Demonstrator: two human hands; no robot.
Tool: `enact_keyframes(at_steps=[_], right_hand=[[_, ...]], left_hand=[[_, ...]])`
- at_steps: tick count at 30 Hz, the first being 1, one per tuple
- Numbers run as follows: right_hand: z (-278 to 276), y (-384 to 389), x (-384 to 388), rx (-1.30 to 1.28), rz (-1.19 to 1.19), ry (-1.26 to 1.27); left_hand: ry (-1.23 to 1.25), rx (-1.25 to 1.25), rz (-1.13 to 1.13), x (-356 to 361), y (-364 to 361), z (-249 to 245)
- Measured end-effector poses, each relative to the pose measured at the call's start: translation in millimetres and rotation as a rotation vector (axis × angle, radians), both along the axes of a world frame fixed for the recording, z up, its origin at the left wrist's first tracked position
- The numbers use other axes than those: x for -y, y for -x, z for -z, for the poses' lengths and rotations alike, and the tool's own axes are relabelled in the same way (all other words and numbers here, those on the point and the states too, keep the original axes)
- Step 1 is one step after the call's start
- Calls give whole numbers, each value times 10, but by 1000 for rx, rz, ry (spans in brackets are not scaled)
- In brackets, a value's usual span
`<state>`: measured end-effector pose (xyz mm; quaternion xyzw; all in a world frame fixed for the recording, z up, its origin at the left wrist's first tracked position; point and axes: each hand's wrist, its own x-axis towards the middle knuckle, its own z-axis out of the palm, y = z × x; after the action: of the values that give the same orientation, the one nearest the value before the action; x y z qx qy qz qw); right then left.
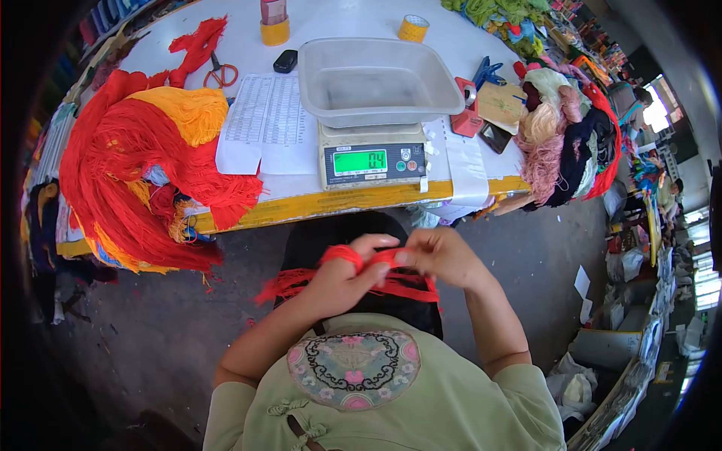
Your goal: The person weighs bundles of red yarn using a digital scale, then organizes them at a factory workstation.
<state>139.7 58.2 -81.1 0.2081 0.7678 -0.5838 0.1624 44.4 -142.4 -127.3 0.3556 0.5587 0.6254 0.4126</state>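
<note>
Red yarn (387,261) stretches between my two hands, above my lap. Some of it is wrapped around my left hand (347,274), whose fingers are closed on the strands. My right hand (436,255) pinches the yarn just beside the left fingertips. Loose red ends hang to the left and below, over the dark cloth on my lap. In front of me, at the table's edge, stands a digital scale (374,164) with a green display and a translucent plastic tray (376,79) on top.
Red and yellow yarn (128,158) is heaped at the table's left, near printed sheets (267,120) and scissors (220,74). A red device (468,116) and mixed yarn (560,128) lie right. Tape rolls (413,28) stand behind. Two people (639,98) are at far right.
</note>
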Motion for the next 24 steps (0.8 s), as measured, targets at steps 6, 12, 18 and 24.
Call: enact_keyframes(at_steps=[6, 12, 18, 24], right_hand=[[938, 295, -665, -330, 623, -140], [1231, 409, -751, -440, 568, -224], [494, 165, -191, -306, 464, 462], [330, 184, 220, -380, 245, 532]], left_hand=[[12, 234, -217, 208, 60, -36], [55, 283, -212, 58, 1, 50], [16, 122, -243, -86, 53, 124], [-97, -5, -193, -141, 40, 140]])
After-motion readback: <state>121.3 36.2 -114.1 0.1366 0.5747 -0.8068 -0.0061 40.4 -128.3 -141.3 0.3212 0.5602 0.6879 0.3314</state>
